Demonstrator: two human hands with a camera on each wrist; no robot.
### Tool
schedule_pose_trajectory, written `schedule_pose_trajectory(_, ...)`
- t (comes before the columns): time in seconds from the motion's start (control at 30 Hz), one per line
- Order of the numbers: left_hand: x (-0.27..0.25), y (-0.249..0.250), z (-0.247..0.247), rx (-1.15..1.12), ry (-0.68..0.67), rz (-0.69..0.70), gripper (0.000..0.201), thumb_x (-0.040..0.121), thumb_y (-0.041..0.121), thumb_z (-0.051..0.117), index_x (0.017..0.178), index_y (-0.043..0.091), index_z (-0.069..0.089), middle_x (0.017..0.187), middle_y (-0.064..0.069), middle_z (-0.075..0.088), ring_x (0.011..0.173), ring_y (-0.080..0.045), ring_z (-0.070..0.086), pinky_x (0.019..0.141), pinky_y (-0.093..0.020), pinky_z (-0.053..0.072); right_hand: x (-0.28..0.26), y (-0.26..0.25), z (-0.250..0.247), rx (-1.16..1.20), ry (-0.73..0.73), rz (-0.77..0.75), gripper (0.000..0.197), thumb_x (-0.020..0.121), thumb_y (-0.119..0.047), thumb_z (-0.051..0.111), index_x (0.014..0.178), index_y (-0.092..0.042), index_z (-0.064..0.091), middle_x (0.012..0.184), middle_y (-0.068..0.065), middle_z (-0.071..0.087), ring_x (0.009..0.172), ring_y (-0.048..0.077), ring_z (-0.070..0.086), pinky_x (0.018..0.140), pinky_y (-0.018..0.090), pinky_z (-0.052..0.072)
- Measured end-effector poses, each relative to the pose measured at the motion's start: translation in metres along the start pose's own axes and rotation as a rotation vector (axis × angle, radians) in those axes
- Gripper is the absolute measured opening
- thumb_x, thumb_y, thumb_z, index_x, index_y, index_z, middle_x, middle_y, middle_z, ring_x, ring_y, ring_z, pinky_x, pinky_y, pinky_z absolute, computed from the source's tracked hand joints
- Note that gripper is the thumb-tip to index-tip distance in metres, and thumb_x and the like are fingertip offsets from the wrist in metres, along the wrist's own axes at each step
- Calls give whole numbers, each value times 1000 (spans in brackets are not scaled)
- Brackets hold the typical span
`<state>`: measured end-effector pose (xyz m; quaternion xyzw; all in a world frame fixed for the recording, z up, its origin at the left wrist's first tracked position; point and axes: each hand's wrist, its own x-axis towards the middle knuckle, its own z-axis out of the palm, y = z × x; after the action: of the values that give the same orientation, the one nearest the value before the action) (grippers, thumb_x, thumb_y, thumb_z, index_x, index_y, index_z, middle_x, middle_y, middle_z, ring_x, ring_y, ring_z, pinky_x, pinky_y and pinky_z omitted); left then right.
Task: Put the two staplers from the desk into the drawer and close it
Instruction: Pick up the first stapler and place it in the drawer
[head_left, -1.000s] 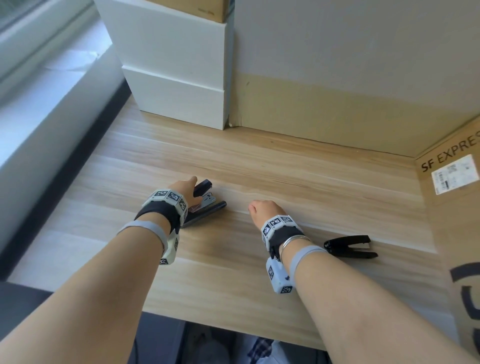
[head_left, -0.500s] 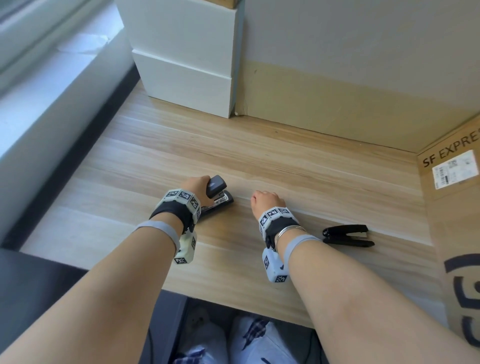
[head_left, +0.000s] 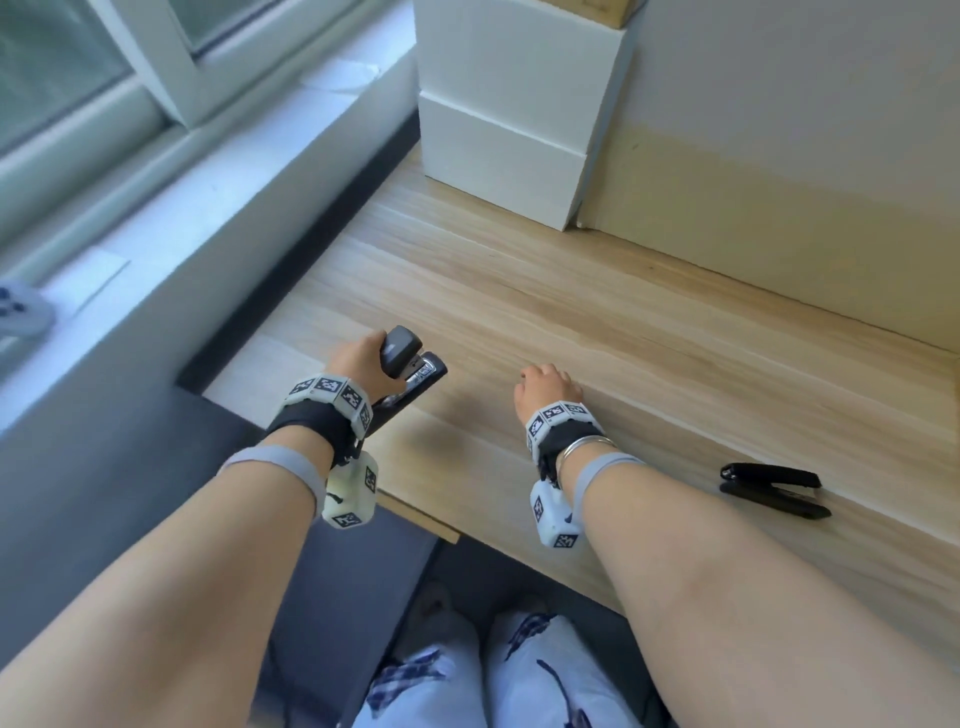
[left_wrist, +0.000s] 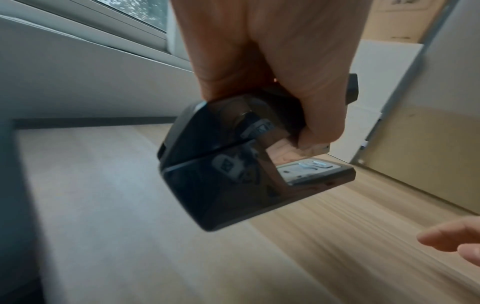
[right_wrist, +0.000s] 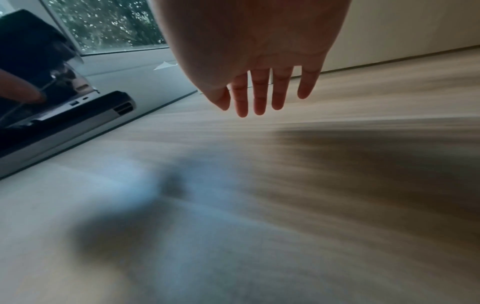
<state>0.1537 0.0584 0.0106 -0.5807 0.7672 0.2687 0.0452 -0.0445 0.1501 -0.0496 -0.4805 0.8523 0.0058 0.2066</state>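
My left hand (head_left: 363, 364) grips a black stapler (head_left: 410, 364) with a metal inner arm, lifted just above the wooden desk (head_left: 623, 322) near its left front corner. In the left wrist view the fingers (left_wrist: 322, 115) curl round the stapler (left_wrist: 233, 164), which hangs clear of the wood. My right hand (head_left: 545, 384) hovers over the middle of the desk, fingers (right_wrist: 259, 98) straight and relaxed, holding nothing. A second black stapler (head_left: 774, 491) lies flat on the desk to the right of my right forearm. No drawer shows in these views.
Stacked white boxes (head_left: 514, 114) stand at the back left of the desk, against a beige panel (head_left: 779, 156). A window sill (head_left: 156, 208) runs along the left. A dark surface (head_left: 104, 467) lies beside the desk's left edge. My knees (head_left: 493, 675) are under the front edge.
My left hand has closed round the stapler and raised it off the desk, drawing it toward the left front corner. The head view has swung left and down. The right hand stayed in place.
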Motion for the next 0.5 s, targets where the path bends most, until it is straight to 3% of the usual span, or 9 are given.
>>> schedule_pose_trajectory(0.13, -31, -58, -9, -51, 96, -114, 29, 75, 20, 68, 85, 14, 41, 82, -6, 52, 79, -28, 52, 68, -31, 37, -7, -30, 20, 22, 19, -57, 38, 96, -18, 42, 133, -14, 50, 144, 6, 47, 134, 26, 40, 111, 38, 29)
schedule_pose_trajectory(0.33, -78, -143, -7, -172, 186, -271, 28, 73, 23, 67, 88, 8, 48, 80, -9, 58, 77, -30, 55, 68, -30, 40, -18, -68, 54, 19, -14, -107, 52, 98, -17, 38, 149, -18, 28, 161, -2, 18, 150, 20, 9, 121, 43, 8)
schedule_pose_trajectory(0.5, -107, -194, 18, -232, 144, -371, 27, 72, 20, 67, 82, 18, 41, 75, -5, 54, 73, -29, 52, 66, -30, 39, -33, -90, 85, -14, -20, -88, 59, 99, -22, 36, 152, -28, 13, 163, -10, 2, 151, 19, -1, 121, 47, 4)
